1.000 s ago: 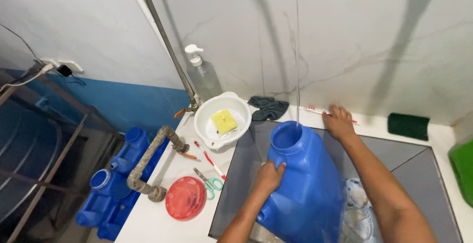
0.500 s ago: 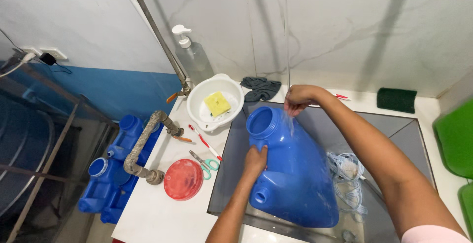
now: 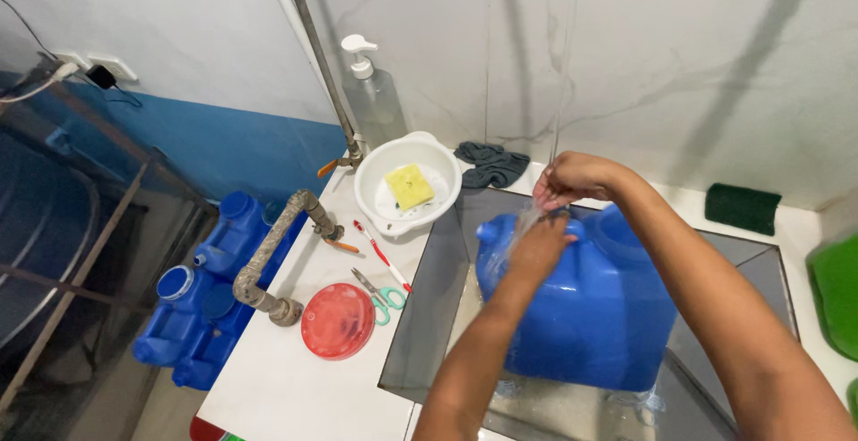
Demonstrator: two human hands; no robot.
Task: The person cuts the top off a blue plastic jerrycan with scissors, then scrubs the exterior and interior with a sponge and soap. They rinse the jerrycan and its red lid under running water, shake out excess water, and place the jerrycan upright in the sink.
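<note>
A large blue jerrycan (image 3: pixel 590 316) stands in a grey sink (image 3: pixel 427 316). A thin stream of water (image 3: pixel 561 92) falls from above onto its top. My left hand (image 3: pixel 536 249) lies on the top of the can by its handle, fingers curled over it, wet from the stream. My right hand (image 3: pixel 572 177) is just above it, over the can, with its fingers curled together in the water and nothing visible in them. The can's mouth is hidden behind my hands and arm.
On the white counter to the left are a white bowl (image 3: pixel 380 218) with a yellow sponge (image 3: pixel 408 185), a red lid (image 3: pixel 337 320), scissors (image 3: pixel 380 294) and a soap dispenser (image 3: pixel 371 92). A dark cloth (image 3: pixel 490 164) and green scrub pad (image 3: pixel 742 207) lie at the back. Blue cans (image 3: pixel 206 289) lie on the floor.
The can has been turned from tilted with its mouth up toward the wall to standing. My right hand moved into the water stream; my left hand went from the can's side to its top.
</note>
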